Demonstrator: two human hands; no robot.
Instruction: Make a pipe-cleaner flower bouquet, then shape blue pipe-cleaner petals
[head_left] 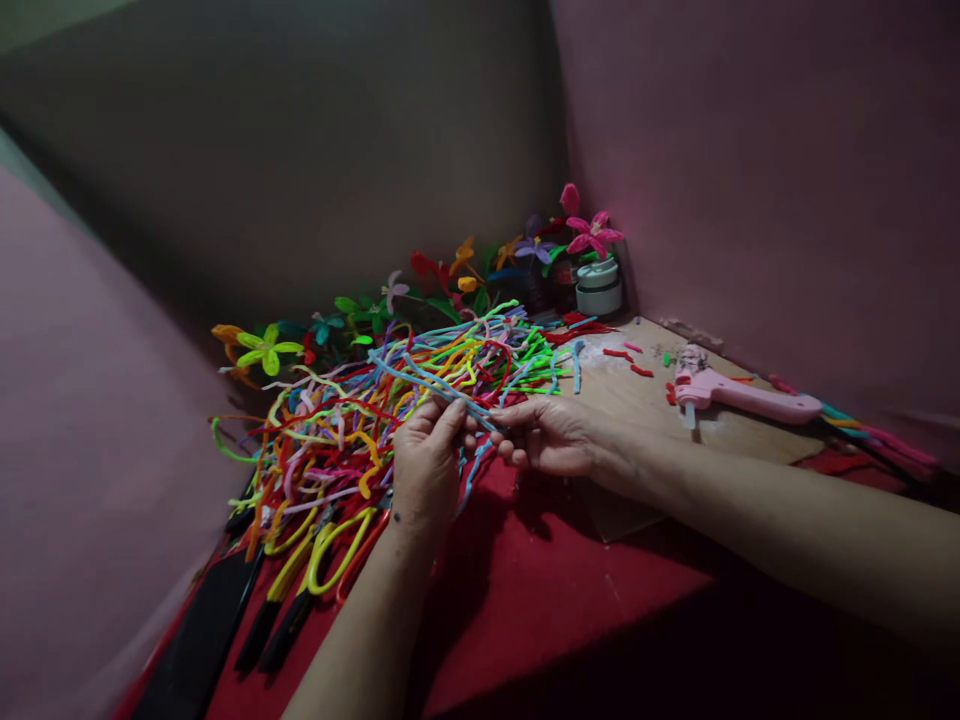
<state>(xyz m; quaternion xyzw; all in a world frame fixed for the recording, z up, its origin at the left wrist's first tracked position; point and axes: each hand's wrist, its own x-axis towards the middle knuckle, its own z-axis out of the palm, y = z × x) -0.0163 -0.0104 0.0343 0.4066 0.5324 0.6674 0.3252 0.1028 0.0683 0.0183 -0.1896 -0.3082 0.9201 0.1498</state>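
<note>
A loose heap of coloured pipe cleaners (352,420) lies on a red cloth in a corner between pink walls. My left hand (425,465) and my right hand (551,435) meet at the heap's near edge. Both pinch a few light blue pipe cleaners (442,385) that run up and left from my fingers across the heap. The blue strands hang down between my hands too.
Finished pipe-cleaner flowers (465,270) lie along the back wall, with a pink one (592,232) above a small white container (598,286). A pink glue gun (739,395) rests on a wooden board (645,400) at right. Scissors with yellow handles (330,550) and dark tools lie at lower left.
</note>
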